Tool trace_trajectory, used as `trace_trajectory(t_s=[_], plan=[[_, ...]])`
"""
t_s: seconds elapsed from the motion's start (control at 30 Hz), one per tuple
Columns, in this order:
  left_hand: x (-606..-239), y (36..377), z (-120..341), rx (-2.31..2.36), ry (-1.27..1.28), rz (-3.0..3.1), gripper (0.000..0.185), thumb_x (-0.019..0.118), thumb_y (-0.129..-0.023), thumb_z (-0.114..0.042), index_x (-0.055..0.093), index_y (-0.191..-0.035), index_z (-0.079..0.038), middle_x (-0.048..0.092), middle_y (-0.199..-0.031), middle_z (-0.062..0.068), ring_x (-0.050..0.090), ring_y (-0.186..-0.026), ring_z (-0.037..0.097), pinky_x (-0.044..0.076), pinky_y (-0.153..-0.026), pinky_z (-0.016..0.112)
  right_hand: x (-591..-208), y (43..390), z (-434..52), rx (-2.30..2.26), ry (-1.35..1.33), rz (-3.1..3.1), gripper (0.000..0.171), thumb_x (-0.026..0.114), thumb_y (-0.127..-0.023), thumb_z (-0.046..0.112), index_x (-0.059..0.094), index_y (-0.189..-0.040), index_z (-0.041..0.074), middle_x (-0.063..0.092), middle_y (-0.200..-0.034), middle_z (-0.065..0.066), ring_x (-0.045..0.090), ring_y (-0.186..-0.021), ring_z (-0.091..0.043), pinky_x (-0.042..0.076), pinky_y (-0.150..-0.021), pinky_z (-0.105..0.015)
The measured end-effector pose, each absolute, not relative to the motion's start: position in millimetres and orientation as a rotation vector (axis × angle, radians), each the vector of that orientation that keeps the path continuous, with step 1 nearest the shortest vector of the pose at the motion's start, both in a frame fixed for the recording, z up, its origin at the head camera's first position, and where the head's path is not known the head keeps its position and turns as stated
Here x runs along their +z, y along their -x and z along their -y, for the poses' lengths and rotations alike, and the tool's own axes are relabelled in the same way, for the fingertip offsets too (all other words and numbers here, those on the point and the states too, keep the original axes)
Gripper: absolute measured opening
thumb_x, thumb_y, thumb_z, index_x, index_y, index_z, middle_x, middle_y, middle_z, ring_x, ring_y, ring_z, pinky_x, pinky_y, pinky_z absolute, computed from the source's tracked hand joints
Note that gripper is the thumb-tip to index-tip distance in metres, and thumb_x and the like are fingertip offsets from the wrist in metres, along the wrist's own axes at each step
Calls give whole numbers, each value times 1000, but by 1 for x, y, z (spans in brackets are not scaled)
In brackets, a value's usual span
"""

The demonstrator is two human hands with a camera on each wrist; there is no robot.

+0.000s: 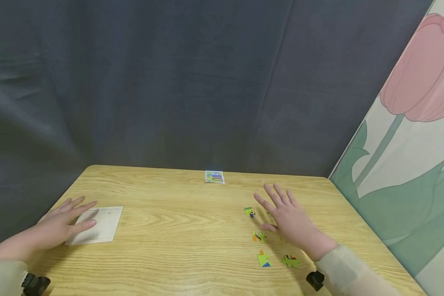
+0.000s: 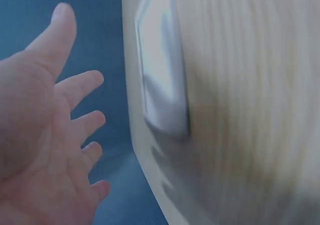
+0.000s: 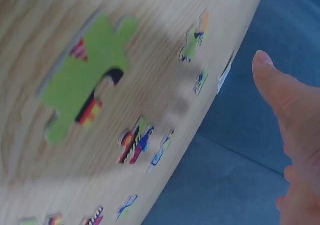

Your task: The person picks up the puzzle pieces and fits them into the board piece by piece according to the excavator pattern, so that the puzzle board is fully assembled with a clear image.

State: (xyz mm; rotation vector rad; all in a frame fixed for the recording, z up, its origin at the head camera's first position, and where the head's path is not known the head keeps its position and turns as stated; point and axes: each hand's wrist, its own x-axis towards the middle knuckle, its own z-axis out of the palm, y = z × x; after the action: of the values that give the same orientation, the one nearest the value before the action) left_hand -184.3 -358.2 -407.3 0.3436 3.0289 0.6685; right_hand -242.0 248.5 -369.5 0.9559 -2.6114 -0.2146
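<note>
My left hand (image 1: 64, 224) hovers with spread fingers over a flat white board (image 1: 105, 226) at the table's left; nothing is in it. In the left wrist view the palm of the left hand (image 2: 45, 120) faces the board (image 2: 162, 60), apart from it. Over on the right, my right hand (image 1: 290, 220) is held above green jigsaw pieces, fingers spread and holding nothing. Around it lie a piece with an orange knob (image 1: 264, 260), a green piece (image 1: 291, 261) and a piece with a small figure (image 1: 249, 212). The right wrist view shows several pieces, the nearest a large green one (image 3: 85, 75).
A small printed picture card (image 1: 215, 177) lies at the back edge of the wooden table (image 1: 170, 246). Behind the table hangs a dark curtain (image 1: 177, 82). A wall with a painted tulip (image 1: 418, 70) runs along the right side.
</note>
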Motion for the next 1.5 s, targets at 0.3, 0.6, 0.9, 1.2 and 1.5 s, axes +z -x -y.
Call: trace_trajectory(t_s=[0.3, 0.6, 0.9, 1.2, 1.5], plan=[[-431, 179, 403, 592, -229, -3029, 87, 65, -92, -50, 15, -160, -30, 7, -149, 44, -4, -130, 71, -1, -88, 86, -374, 239, -249, -158, -967, 2643, 89, 80, -78, 48, 42, -152, 17, 21, -160, -20, 18, -145, -44, 22, -111, -64], [-437, 180, 403, 620, -261, -2990, 75, 60, -97, -46, 18, -158, -40, 10, -148, 45, -3, -130, 70, -1, -88, 85, -382, 239, -258, -123, -960, 2623, 92, 82, -75, 49, 43, -152, 17, 20, -160, -21, 21, -142, -47, 22, -109, -66], [-429, 185, 368, 522, -330, -3025, 77, 62, -94, -49, 22, -158, -36, 17, -150, 40, 10, -130, 69, 4, -95, 82, -382, 234, -253, -51, -981, 2619, 87, 80, -78, 46, 44, -151, 16, 22, -159, -22, 21, -143, -47, 25, -108, -66], [-423, 206, 308, 445, -341, -3042, 82, 59, -88, -64, 41, -152, -16, 19, -152, 36, 9, -135, 64, 2, -100, 79, -379, 224, -240, 128, -996, 2704, 79, 82, -80, 40, 48, -148, 17, 22, -160, -18, 18, -145, -42, 21, -111, -64], [-413, 218, 223, 319, -441, -2979, 81, 54, -91, -64, 39, -153, -16, 20, -156, 32, 9, -141, 56, 1, -106, 74, -376, 210, -227, 446, -1137, 2952, 23, 84, -80, 18, 68, -97, 18, 56, -95, 6, 51, -89, -14, 48, -78, -34]])
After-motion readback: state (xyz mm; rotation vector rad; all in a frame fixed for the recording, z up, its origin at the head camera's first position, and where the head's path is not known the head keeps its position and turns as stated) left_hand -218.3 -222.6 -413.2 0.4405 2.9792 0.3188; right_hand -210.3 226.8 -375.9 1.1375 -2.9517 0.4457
